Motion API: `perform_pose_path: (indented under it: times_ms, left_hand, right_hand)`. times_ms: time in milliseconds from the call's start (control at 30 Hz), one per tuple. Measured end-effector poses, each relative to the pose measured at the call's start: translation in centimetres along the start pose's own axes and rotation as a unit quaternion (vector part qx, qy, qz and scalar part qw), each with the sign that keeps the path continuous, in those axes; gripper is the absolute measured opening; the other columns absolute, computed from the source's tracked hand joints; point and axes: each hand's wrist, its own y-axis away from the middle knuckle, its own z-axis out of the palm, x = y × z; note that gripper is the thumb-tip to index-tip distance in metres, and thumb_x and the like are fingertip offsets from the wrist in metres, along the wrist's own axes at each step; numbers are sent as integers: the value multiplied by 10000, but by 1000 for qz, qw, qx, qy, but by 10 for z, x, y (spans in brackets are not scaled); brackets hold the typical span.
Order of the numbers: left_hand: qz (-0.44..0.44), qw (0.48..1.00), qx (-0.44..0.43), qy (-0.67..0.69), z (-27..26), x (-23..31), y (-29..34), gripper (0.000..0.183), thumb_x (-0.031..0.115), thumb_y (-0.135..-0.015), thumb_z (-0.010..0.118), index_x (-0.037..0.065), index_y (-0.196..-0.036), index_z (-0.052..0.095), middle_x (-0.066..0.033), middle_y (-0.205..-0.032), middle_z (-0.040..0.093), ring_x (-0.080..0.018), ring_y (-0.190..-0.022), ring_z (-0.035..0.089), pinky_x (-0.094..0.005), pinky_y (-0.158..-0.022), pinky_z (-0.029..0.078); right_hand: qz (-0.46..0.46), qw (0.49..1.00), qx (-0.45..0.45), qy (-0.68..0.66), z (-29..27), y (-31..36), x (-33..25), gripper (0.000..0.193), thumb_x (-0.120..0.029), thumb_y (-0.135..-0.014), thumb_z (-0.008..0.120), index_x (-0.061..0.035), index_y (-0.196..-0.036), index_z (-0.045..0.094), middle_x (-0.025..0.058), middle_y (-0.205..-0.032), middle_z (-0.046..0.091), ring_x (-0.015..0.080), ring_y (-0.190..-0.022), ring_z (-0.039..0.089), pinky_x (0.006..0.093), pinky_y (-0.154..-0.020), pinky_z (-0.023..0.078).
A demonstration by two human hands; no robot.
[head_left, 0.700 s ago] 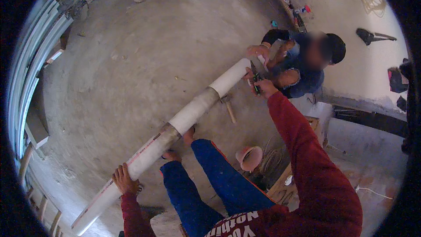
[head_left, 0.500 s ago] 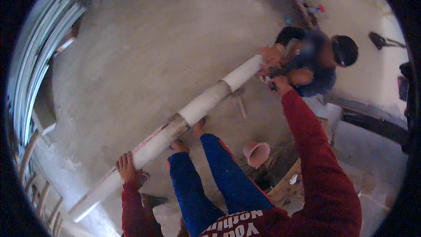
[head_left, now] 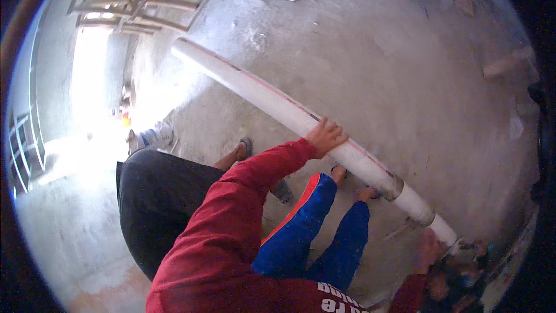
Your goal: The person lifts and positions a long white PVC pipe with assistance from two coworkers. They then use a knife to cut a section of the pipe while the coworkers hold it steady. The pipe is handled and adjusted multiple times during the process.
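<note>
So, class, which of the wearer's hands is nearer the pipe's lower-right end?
Right. The right hand is beside that end of the white pipe; the left hand lies on it, farther up.

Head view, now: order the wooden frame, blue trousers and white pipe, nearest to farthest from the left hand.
1. White pipe: touching, under the left hand.
2. Blue trousers: just below it in view.
3. Wooden frame: far off, upper left.

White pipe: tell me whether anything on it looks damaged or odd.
Two dull grey bands cross the white pipe toward its lower-right end, odd against its paler lengths. No break shows, but that end is blurred.
</note>
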Motion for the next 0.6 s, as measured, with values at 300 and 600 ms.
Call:
perform_pose_path:
  times_ms: [300,600]
  left_hand:
    - [-64,994,77,34,-19,7,-2,353,261,-867,526,178,-1209,546,-90,-1100,613,-302,-1068,568,-594,-987,376]
    - [-151,982,-99,51,-131,-17,-39,278,228,-893,513,113,-1118,629,-100,-1019,669,-295,-968,628,-570,-845,408]
  right_hand:
    - [82,954,-280,-68,282,31,-251,300,-193,-958,554,-5,-1192,565,92,-1040,636,192,-862,645,320,-745,544]
    - [360,828,-263,-339,316,75,-299,369,-406,-979,496,-60,-1019,619,108,-1002,656,224,-849,636,398,-819,522]
